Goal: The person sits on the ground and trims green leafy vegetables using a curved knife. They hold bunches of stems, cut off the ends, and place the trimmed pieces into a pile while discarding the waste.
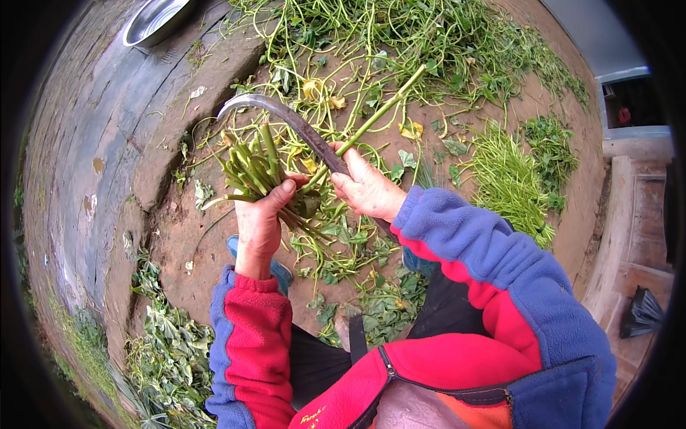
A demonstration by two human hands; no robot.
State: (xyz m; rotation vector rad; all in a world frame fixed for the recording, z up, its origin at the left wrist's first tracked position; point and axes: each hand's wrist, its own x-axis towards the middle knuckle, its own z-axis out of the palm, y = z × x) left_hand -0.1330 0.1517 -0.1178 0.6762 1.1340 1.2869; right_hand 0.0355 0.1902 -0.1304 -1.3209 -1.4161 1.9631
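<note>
My left hand [265, 209] is closed around a bundle of cut green stalks [249, 166], their cut ends pointing up and left. To its right, my right hand [364, 185] grips a sickle [289, 118], whose curved metal blade arches over the bundle. A long green stalk [380, 111] passes by my right fingers, its lower end at the bundle and its upper end pointing up and right; whether the fingers pinch it is hard to tell. Most of the sickle's handle is hidden under my right hand and sleeve.
A heap of leafy green vines [418, 37] spreads across the dirt ahead. On the right lies a bunch of thin green stems [506, 182]. Wilted leaves [171, 359] lie lower left. A metal basin [155, 24] stands on stone paving at upper left; a black plastic bag [643, 313] sits far right.
</note>
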